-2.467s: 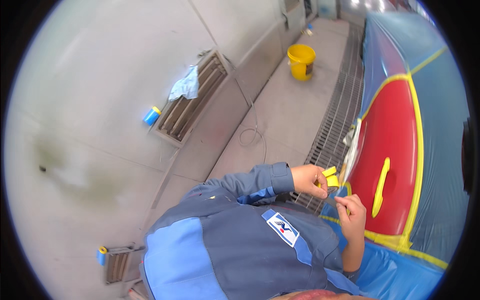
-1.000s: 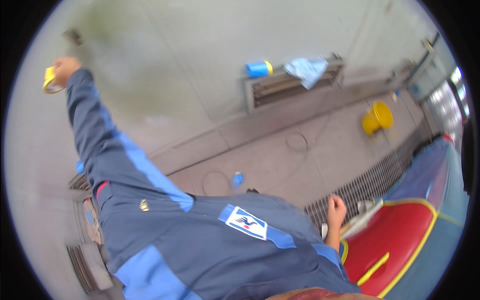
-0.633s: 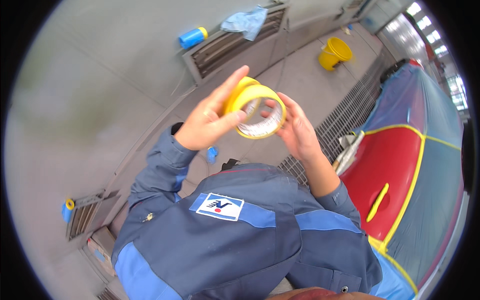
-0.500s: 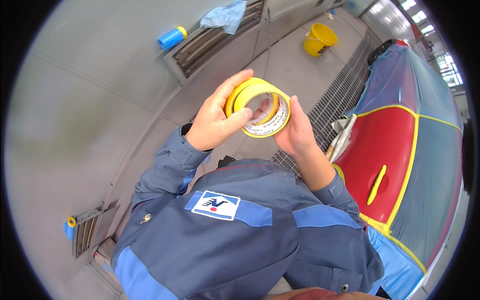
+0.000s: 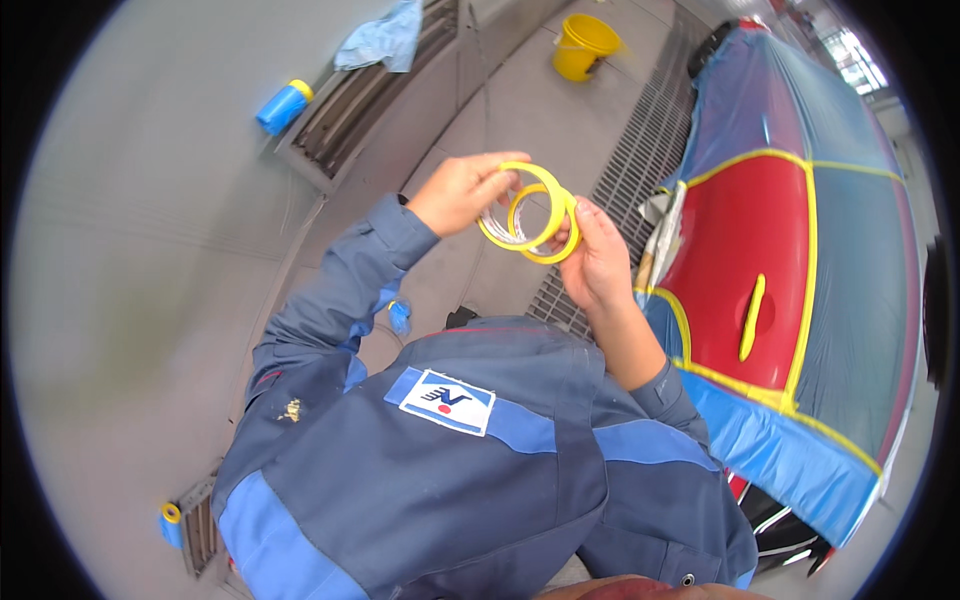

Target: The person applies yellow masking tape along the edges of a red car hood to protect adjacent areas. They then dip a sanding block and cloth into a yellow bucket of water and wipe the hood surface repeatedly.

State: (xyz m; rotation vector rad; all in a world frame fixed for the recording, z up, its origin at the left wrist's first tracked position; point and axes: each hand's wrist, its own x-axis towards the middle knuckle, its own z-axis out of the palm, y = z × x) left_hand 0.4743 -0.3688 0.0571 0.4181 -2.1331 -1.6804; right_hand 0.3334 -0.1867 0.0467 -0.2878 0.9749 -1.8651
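Note:
Two rolls of yellow masking tape are held up in front of my chest, overlapping each other. My left hand [image 5: 458,194] grips the left roll [image 5: 543,175], with thumb and fingers at its upper left rim. My right hand [image 5: 600,262] pinches the other roll [image 5: 549,257] at its right side, thumb on the outer edge. Both hands are closed on their rolls. Some right fingers are partly hidden behind the tape. White printed cores show inside the rings.
On the right stands a car with a bare red panel [image 5: 735,240], covered in blue film [image 5: 855,280] edged with yellow tape. A yellow bucket [image 5: 582,50] sits on the floor by a grating [image 5: 640,140]. Blue film rolls [image 5: 284,108] and a blue cloth [image 5: 382,38] lie along the left wall ledge.
The rolls, stacked together before, have shifted out of line and tilted, showing as two overlapping rings. My left hand has moved to the upper rim of one roll. The view has shifted.

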